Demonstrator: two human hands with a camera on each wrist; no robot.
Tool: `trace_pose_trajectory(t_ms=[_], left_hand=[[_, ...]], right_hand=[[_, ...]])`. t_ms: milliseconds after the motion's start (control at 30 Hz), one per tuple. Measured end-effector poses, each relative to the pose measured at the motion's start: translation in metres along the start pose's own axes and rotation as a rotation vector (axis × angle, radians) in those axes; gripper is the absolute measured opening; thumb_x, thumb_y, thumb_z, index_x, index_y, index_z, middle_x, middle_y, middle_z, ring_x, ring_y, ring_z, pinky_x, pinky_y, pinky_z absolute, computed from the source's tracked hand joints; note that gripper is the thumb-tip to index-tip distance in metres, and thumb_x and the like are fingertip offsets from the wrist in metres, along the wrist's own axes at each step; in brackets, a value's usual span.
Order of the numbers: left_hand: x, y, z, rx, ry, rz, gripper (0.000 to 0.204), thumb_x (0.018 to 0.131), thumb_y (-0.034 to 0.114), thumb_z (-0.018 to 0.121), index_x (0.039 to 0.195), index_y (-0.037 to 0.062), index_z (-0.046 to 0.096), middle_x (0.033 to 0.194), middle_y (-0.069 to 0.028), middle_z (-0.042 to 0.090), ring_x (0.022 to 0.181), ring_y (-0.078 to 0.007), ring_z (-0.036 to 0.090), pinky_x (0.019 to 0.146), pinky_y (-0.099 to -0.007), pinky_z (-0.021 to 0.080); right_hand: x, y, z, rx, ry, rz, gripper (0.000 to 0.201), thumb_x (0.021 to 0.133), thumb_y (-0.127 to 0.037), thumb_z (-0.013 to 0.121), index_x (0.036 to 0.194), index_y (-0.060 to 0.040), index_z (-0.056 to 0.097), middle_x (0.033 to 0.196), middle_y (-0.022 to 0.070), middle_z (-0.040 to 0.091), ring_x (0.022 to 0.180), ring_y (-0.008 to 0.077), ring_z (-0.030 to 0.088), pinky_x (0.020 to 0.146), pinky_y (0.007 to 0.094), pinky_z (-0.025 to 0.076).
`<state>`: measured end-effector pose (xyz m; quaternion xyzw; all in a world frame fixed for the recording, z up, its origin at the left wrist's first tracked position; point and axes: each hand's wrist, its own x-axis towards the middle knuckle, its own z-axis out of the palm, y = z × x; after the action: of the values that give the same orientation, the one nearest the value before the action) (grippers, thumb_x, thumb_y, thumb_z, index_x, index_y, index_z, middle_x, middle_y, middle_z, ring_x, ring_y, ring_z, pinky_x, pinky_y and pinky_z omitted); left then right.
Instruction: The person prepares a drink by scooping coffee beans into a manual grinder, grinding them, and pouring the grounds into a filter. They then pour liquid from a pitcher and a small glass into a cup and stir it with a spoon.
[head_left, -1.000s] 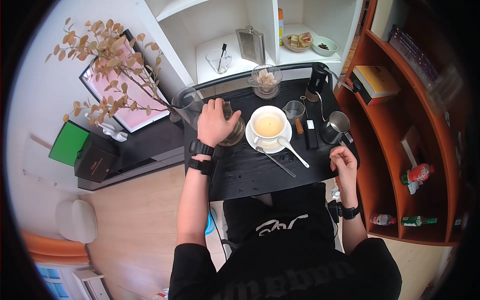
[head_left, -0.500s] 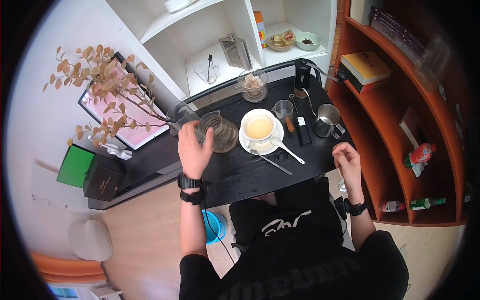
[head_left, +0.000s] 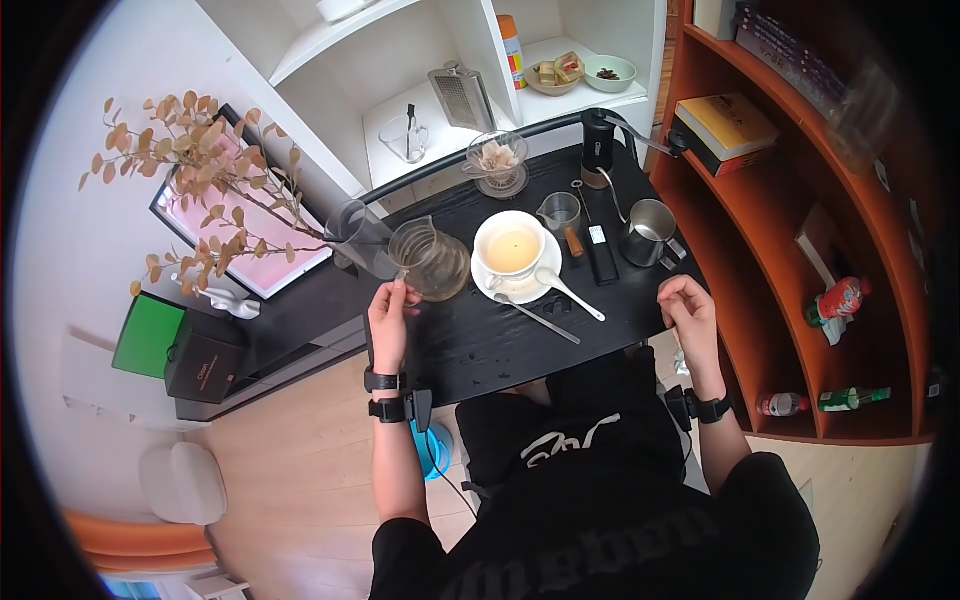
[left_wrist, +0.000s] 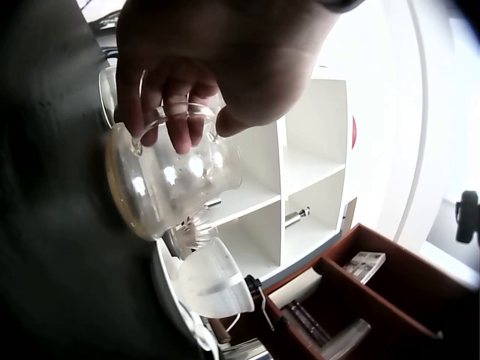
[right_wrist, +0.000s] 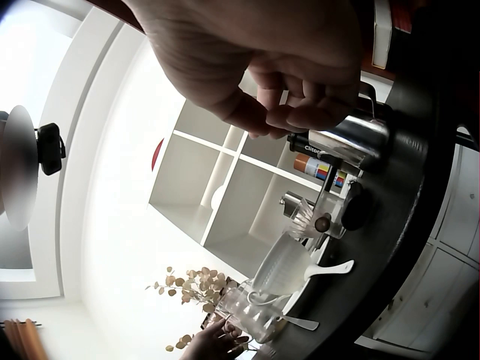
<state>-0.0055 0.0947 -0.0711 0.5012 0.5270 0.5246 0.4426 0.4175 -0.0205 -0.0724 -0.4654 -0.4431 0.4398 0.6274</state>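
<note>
My left hand is at the near-left side of a glass coffee server, which stands on the black table. In the left wrist view the fingers bend around the clear handle of the server, thumb beside it. To its right a white cup of pale yellow liquid sits on a saucer, with a white spoon and a metal spoon by it. My right hand hangs loosely curled over the right table edge, holding nothing, near a steel milk pitcher.
Behind the cup stands a glass dripper with a paper filter. A small glass pitcher, a black frother and a hand grinder are at the right. A tall glass vase with a leafy branch leans close to the server.
The left hand first lay over the server, drew back to the left with fingers spread, then came to its handle. The right hand has stayed loosely curled at the table edge. The head view has shifted.
</note>
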Motion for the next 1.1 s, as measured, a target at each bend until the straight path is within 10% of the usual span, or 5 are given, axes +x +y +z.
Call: trace_pose_trajectory(t_ms=[267, 667, 1100], left_hand=[[-0.007, 0.021, 0.009, -0.175, -0.113, -0.231, 0.040, 0.106, 0.032, 0.049, 0.071, 0.0142, 0.041, 0.060, 0.0060, 0.031, 0.052, -0.0068, 0.032, 0.049, -0.0248, 0.029], [-0.046, 0.031, -0.002, -0.299, -0.056, -0.256, 0.031, 0.106, 0.026, 0.049, 0.078, 0.0118, 0.047, 0.063, 0.0062, 0.033, 0.056, -0.0064, 0.035, 0.052, -0.0241, 0.035], [-0.077, 0.025, -0.011, -0.073, 0.140, -0.262, 0.040, 0.105, 0.034, 0.041, 0.069, 0.0184, 0.039, 0.060, 0.0099, 0.026, 0.048, -0.0025, 0.022, 0.041, -0.0209, 0.016]], right_hand=[[-0.004, -0.002, -0.004, -0.004, 0.028, 0.013, 0.016, 0.089, 0.008, 0.051, 0.093, -0.0037, 0.061, 0.078, -0.0040, 0.056, 0.065, 0.0007, 0.047, 0.057, 0.0173, 0.035], [-0.004, 0.004, 0.000, 0.007, 0.009, 0.047, 0.016, 0.088, 0.007, 0.051, 0.093, -0.0041, 0.061, 0.075, -0.0049, 0.055, 0.063, 0.0005, 0.046, 0.056, 0.0179, 0.035], [-0.005, 0.007, 0.000, -0.007, 0.009, 0.034, 0.016, 0.088, 0.008, 0.050, 0.092, -0.0035, 0.061, 0.075, -0.0046, 0.054, 0.062, 0.0007, 0.046, 0.055, 0.0180, 0.034]])
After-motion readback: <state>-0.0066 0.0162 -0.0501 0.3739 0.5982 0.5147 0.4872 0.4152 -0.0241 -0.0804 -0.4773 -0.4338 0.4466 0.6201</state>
